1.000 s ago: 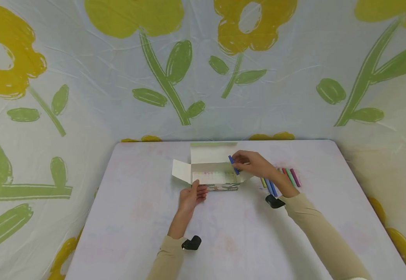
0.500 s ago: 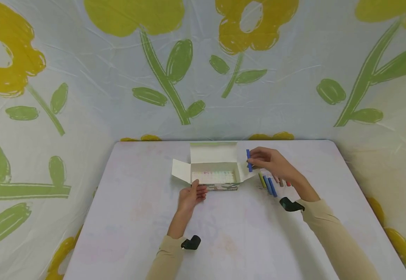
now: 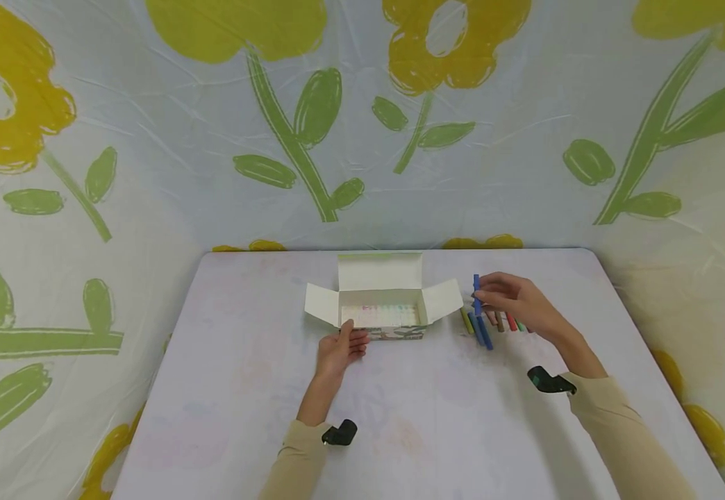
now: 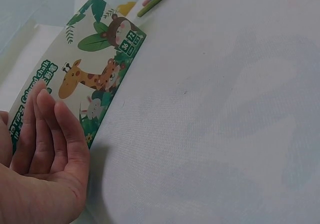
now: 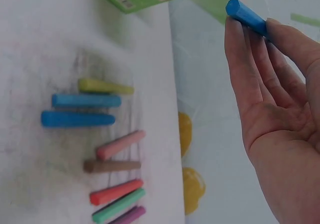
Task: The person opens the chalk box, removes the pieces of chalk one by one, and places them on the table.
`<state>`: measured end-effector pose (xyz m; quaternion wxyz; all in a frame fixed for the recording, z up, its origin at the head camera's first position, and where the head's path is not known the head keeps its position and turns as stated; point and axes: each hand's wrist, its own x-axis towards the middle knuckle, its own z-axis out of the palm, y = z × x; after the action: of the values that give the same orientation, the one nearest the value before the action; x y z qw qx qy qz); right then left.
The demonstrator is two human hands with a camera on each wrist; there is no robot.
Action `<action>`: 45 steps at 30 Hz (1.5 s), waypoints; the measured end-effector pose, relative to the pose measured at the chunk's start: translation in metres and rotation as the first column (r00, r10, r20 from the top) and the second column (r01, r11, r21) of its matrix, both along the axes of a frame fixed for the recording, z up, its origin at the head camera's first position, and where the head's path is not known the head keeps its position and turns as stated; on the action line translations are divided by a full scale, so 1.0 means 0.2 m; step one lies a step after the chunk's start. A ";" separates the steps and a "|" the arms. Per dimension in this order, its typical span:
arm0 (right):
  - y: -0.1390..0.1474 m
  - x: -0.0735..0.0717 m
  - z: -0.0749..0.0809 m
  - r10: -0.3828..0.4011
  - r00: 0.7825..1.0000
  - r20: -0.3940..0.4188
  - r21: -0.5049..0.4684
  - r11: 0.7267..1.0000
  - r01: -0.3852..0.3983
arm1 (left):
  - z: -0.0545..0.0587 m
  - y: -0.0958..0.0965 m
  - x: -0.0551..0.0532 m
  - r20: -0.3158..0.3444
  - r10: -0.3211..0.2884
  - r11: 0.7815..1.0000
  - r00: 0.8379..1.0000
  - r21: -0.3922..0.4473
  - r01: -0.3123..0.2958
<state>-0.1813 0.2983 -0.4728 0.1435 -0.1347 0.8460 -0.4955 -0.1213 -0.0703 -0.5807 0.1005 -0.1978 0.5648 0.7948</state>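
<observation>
A white cardboard box [image 3: 394, 332] stands with its flaps raised, pale chalk sticks [image 3: 381, 315] lined up inside. The front print [image 4: 40, 91] reads "Colored chalk" beside cartoon animals. My left hand [image 3: 335, 353] holds the box's front wall near its left end, thumb at the rim and fingers along the outside. To the right of the box, my right hand [image 3: 519, 300] pinches a blue chalk stick [image 5: 247, 17] between thumb and fingers, above the table. Beneath it lie a yellow-green chalk [image 5: 105, 86], a light blue chalk [image 5: 86, 100] and a darker blue chalk [image 5: 77, 119].
Pink [image 5: 121, 144], brown [image 5: 112, 166], red [image 5: 116, 192], green [image 5: 119, 206] and purple [image 5: 131, 216] chalks lie in a loose row on the white table [image 3: 400, 430]. A flowered cloth [image 3: 494, 180] hangs behind the table.
My right hand has moved right with the blue chalk, from over the box's right end to above the loose chalks. The left hand stays at the box.
</observation>
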 end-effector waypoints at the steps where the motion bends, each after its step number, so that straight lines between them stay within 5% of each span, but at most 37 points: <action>1: 0.02 0.01 -0.01 -0.006 1.000 0.001 0.003 1.000 0.006 | 0.00 0.00 0.00 0.000 0.001 1.000 1.000 0.001 -0.001; 9: 0.14 0.08 -0.10 -0.047 0.998 0.035 0.020 0.999 0.047 | -0.01 0.00 -0.01 -0.001 0.001 1.000 1.000 -0.006 -0.001; 15: 0.20 0.13 -0.20 -0.058 0.995 0.079 -0.089 0.994 0.065 | -0.01 0.00 -0.01 0.000 0.003 1.000 1.000 -0.005 -0.003; 27: 0.25 0.19 -0.37 -0.081 0.995 0.064 0.081 0.994 0.076 | 0.00 0.00 -0.01 0.000 -0.009 1.000 1.000 -0.005 0.009; 35: 0.20 0.20 -0.38 -0.088 0.995 -0.047 0.246 0.965 0.097 | 0.00 0.00 0.00 -0.001 0.000 1.000 1.000 -0.003 0.000; 45: 0.16 0.17 -0.34 -0.081 0.992 -0.100 0.307 0.946 0.108 | 0.01 0.00 0.00 0.007 0.000 1.000 1.000 -0.003 0.000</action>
<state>-0.1477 0.3312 -0.5409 0.1023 -0.0908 0.9245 -0.3558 -0.1210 -0.0704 -0.5790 0.1022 -0.2008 0.5656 0.7933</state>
